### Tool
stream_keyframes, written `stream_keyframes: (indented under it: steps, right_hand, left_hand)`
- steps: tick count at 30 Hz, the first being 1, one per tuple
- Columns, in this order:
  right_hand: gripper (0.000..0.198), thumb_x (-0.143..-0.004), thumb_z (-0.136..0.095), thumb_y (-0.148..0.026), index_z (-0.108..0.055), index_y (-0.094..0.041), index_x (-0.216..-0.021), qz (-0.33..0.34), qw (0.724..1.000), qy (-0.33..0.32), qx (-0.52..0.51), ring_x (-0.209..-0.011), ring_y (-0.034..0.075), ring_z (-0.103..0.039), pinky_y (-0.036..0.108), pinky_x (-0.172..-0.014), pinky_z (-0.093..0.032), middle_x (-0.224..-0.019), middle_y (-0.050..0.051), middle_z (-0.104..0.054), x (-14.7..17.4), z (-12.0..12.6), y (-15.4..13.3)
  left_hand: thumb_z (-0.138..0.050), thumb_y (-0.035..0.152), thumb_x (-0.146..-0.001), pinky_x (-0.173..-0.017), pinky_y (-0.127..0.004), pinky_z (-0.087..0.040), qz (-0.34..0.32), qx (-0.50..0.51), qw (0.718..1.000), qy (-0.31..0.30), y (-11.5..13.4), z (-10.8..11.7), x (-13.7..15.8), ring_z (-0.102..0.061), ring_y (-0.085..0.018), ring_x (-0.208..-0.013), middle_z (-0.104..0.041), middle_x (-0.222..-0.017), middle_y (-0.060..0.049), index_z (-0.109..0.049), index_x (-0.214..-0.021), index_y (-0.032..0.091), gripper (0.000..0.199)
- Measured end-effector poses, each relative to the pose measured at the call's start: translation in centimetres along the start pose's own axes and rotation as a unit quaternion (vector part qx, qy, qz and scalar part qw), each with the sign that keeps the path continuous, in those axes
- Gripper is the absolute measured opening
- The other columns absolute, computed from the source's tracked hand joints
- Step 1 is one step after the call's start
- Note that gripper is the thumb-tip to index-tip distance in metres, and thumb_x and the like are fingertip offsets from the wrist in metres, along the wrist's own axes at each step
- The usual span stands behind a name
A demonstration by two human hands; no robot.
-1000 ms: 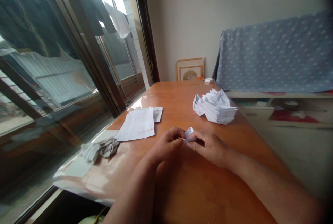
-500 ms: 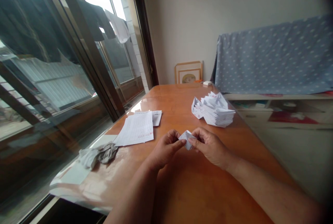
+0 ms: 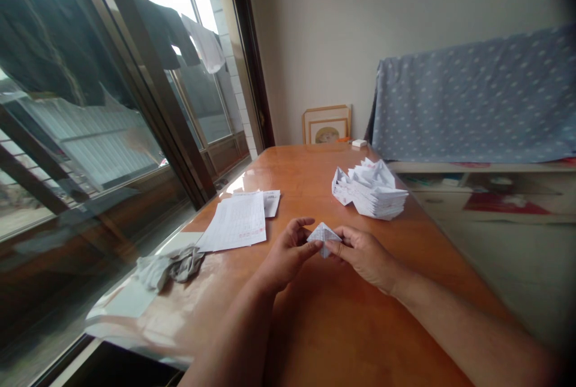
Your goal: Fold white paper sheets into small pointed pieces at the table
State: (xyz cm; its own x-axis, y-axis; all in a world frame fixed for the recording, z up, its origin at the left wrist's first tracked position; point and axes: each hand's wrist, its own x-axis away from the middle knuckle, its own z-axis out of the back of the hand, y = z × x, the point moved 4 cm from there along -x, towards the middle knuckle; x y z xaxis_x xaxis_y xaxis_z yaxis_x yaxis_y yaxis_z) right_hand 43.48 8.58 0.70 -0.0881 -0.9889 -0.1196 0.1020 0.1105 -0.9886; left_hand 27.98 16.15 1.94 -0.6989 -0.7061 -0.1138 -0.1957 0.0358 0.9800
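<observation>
Between my two hands is a small piece of folded paper [image 3: 324,236], white with printed marks and diamond-like in outline, held above the table. My left hand [image 3: 290,254] pinches its left side, thumb on the near face and index finger lifted at the top. On the right side, my right hand [image 3: 364,255] grips it with the thumb on the near face; the other fingers are mostly hidden behind. A stack of nested folded-paper pieces [image 3: 371,190] stands beyond my right hand. Flat printed sheets [image 3: 236,222] lie beyond my left hand.
The wooden table [image 3: 297,180] stretches away from me. A crumpled grey cloth [image 3: 171,268] lies by its left edge. A small white box [image 3: 359,143] sits at the far end, near framed pictures [image 3: 326,126]. Glass doors [image 3: 112,153] run along the left; a polka-dot cloth [image 3: 468,99] hangs right.
The folded paper shows a wider, more triangular top than before. My left index finger has lifted and straightened over it. The stack and the sheets stay where they were.
</observation>
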Motion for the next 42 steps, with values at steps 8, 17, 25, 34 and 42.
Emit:
stream_keyframes:
  steps: [8,17,25,34,42]
  right_hand:
    - [0.043,-0.086,-0.067,-0.059,-0.063,-0.017,-0.091,0.003,0.999,-0.01,0.04,-0.069,0.015,-0.057,0.027,-0.064,-0.045,-0.079,0.002,-0.066,0.2,-0.2,-0.2]
    - [0.033,-0.088,-0.067,-0.051,-0.061,-0.019,-0.088,0.0,0.997,-0.011,0.071,-0.066,0.015,-0.057,0.026,-0.062,-0.044,-0.073,0.0,-0.065,0.2,-0.2,0.5]
    - [0.031,-0.089,-0.066,-0.045,-0.067,-0.017,-0.103,-0.023,0.997,-0.066,0.037,-0.068,0.016,-0.06,0.027,-0.06,-0.045,-0.076,0.001,-0.066,0.5,-1.2,0.2]
    - [0.032,-0.089,-0.064,-0.047,-0.069,-0.016,-0.086,-0.045,0.994,-0.075,0.072,-0.065,0.016,-0.061,0.028,-0.058,-0.045,-0.071,0.002,-0.066,0.9,-1.7,0.3]
    - [0.03,-0.091,-0.062,-0.044,-0.064,-0.016,-0.083,-0.068,0.994,-0.073,0.054,-0.064,0.015,-0.063,0.027,-0.058,-0.046,-0.074,0.004,-0.069,0.9,-1.6,0.6]
  left_hand:
    - [-0.08,0.034,-0.081,-0.085,-0.033,-0.048,0.015,-0.009,0.998,-0.052,0.5,-0.7,0.3,-0.063,-0.019,-0.089,-0.068,-0.1,-0.008,-0.066,-0.111,0.013,0.039]
    - [-0.075,0.043,-0.083,-0.065,-0.024,-0.04,0.011,-0.044,0.999,-0.01,0.8,-0.8,0.3,-0.053,-0.011,-0.067,-0.06,-0.076,-0.002,-0.065,-0.086,0.013,0.033]
    - [-0.071,0.044,-0.086,-0.065,-0.025,-0.039,-0.002,-0.053,0.998,0.023,0.4,-0.1,-0.1,-0.051,-0.011,-0.066,-0.058,-0.073,0.0,-0.062,-0.082,0.014,0.031]
    - [-0.073,0.041,-0.084,-0.065,-0.024,-0.039,0.008,-0.012,0.999,0.045,0.1,0.3,-0.1,-0.05,-0.01,-0.065,-0.056,-0.072,0.001,-0.061,-0.082,0.015,0.028]
    - [-0.076,0.036,-0.081,-0.062,-0.024,-0.038,0.028,0.051,0.996,0.062,-0.1,0.2,-0.1,-0.05,-0.01,-0.063,-0.056,-0.069,0.002,-0.059,-0.08,0.016,0.026]
